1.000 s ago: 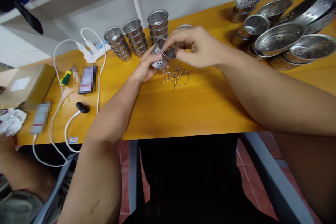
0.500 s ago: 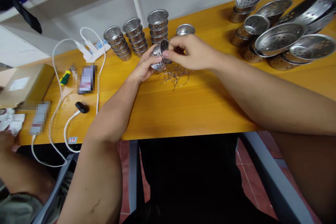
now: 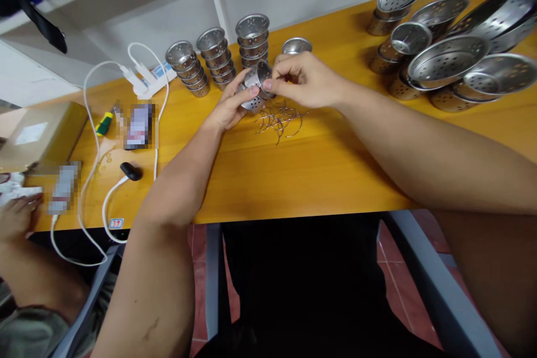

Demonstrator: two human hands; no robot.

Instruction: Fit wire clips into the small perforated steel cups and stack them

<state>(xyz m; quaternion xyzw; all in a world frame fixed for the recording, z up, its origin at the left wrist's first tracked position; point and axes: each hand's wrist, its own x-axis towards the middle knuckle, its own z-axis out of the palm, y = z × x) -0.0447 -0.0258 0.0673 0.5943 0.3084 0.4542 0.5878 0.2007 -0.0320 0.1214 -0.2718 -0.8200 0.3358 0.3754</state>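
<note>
My left hand (image 3: 231,103) is closed around a small perforated metal cup (image 3: 254,102), which lies tilted with its open end towards the right. At the cup's rim, my right hand (image 3: 300,79) has thumb and fingers pinched together; what sits between those fingertips is too small to make out. Just below both hands, thin bent metal wires (image 3: 282,121) lie in a loose tangle on the wooden table (image 3: 302,173). Behind the right hand stands another metal cup (image 3: 296,46), partly hidden.
Stacked perforated cups (image 3: 187,67) stand along the back. Larger metal strainers (image 3: 447,61) crowd the right. To the left are a power strip (image 3: 153,81), white cables, a phone (image 3: 139,126), a green-yellow handle (image 3: 104,123) and a cardboard box (image 3: 44,134). Another person's hand (image 3: 19,215) rests at far left.
The cup in my left hand has turned slightly, and my right hand has shifted a little at its rim. The other person's hand has moved up onto the white material.
</note>
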